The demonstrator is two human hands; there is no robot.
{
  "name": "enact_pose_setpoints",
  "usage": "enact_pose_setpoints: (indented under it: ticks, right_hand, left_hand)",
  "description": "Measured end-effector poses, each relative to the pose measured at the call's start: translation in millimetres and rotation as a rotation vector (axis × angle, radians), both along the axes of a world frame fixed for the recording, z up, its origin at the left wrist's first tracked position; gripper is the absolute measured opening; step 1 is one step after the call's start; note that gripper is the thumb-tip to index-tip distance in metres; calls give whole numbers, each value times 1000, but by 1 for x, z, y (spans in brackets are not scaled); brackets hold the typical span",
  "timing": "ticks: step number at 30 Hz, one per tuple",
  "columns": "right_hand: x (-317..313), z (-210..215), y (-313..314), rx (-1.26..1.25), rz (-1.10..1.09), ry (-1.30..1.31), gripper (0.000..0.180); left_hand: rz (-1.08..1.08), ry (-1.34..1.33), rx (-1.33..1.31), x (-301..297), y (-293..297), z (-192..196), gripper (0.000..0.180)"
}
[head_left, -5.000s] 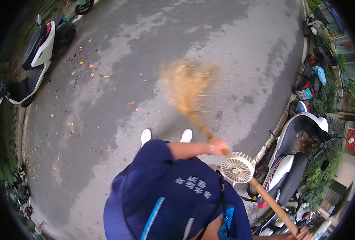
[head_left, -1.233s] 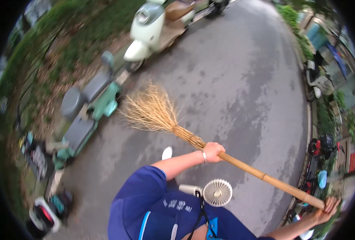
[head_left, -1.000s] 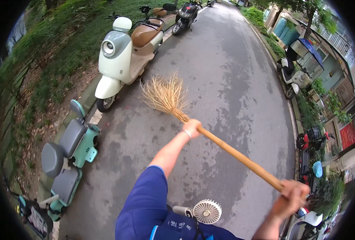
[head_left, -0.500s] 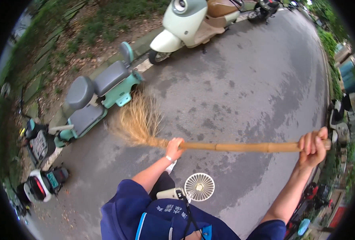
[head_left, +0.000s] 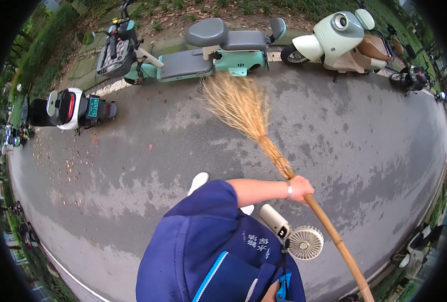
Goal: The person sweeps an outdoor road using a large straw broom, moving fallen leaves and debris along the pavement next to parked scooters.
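Observation:
My left hand [head_left: 301, 189] is wrapped round the bamboo handle [head_left: 340, 246] of a long broom, just below where its bristles are bound. The broom's straw-coloured bristle head [head_left: 246, 103] fans out away from me, its tips by the side of a turquoise electric scooter [head_left: 183, 64] with grey seats. Toward the lower right the handle runs out of the picture, and my right hand is out of sight. A beige portable fan [head_left: 305, 242] hangs on a cord at my chest, close to the handle.
A pale green scooter [head_left: 329, 45] with a brown seat stands at the far right along the kerb. On the left, a white scooter [head_left: 71, 108] with a red rear light is parked. Scattered leaves [head_left: 72, 166] lie on the grey asphalt [head_left: 148, 141].
My view has turned left. The broom has swung from lying crosswise to pointing away from me, bristles farther out. My right hand, on the handle's end before, has left the picture.

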State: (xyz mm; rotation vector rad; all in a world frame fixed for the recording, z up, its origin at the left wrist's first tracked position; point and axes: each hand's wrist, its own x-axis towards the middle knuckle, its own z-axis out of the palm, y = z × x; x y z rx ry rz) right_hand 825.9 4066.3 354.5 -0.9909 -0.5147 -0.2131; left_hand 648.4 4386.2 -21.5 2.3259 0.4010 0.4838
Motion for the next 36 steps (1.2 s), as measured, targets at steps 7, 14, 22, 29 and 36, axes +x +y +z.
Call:
enact_pose_setpoints:
  ticks: [7,14,22,29,36]
  right_hand:
    - [-210,-9,52,-49,254,-46,9]
    - [-391,-112,157,-189,781,136,19]
    - [-487,-55,130,-49,937,142,16]
    - [-684,-147,135,-207,1059,101,9]
    - [-635,-136,-108,-213,913,288,20]
  left_hand:
    - [35,180,-100,-185,2,-46,26]
    - [432,440,-190,-577,10,-92,15]
    - [639,92,50,-690,13,-40,13]
    - [858,363,-125,-884,-94,-134,12]
    - [685,458,1,-891,-273,-94,11]
